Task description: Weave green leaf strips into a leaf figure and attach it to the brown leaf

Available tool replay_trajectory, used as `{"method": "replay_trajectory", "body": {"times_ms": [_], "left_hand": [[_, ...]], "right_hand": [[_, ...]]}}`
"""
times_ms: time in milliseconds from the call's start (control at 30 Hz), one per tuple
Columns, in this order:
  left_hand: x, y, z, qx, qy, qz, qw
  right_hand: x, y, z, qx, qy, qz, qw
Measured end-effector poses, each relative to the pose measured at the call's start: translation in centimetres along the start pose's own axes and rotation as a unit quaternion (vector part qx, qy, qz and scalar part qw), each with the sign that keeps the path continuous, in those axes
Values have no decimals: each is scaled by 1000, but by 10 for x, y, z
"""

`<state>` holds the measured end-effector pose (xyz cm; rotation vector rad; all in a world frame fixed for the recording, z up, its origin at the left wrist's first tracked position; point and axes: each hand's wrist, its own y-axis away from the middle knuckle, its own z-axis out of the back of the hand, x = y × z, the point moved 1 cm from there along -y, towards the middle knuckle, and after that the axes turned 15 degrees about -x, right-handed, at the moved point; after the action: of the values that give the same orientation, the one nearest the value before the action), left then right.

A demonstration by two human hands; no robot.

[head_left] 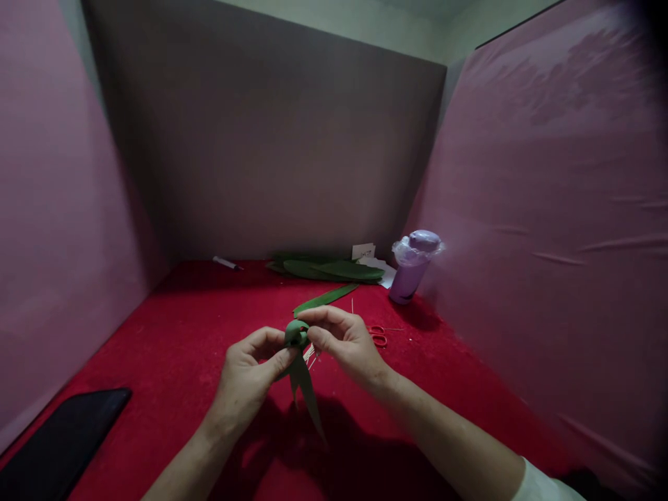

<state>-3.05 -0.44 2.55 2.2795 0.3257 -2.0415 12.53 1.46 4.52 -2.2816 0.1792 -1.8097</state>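
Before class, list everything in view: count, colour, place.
Folded leaf: one, green, centre
Loose leaf: one, green, farther back
Leaf pile: one, green, back
Sticks: several, pale, centre
Scissors: one, red-handled, right
Tumbler: one, purple, right
Plastic: one, clear, atop tumbler
Papers: count unclear, white, back
Syringe-like item: one, whitish, left
Flat item: one, black, left
Tabletop: one, red, below
Panels: three, grey and pink, around
Wall: one, pale, top
Left hand: one, on folded leaf
Right hand: one, on folded leaf
Sleeve: one, whitish, right
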Motion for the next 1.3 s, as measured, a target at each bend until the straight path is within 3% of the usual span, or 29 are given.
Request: {"method": "replay_trajectory", "body": {"times_ms": [200,500,700,867,1100,1300], "left_hand": [[2,0,1,-6,-47,-29,998],[0,0,-2,7,28,33,999],[-2,-2,-1,-18,37,37,998],[1,-1,-2,-16,42,35,998],[2,0,-4,-20,40,14,999],[-1,-1,-4,7,84,59,995]], "right_hand": [[-3,0,0,-2,-35,-10,999],[-5,0,1,11,-37,-18,999],[-10,8,1,-121,129,110,978],[-14,16,-5,-88,177,95,976],[-13,16,-7,-87,194,107,971],[-14,15,-9,-87,139,74,984]]}}
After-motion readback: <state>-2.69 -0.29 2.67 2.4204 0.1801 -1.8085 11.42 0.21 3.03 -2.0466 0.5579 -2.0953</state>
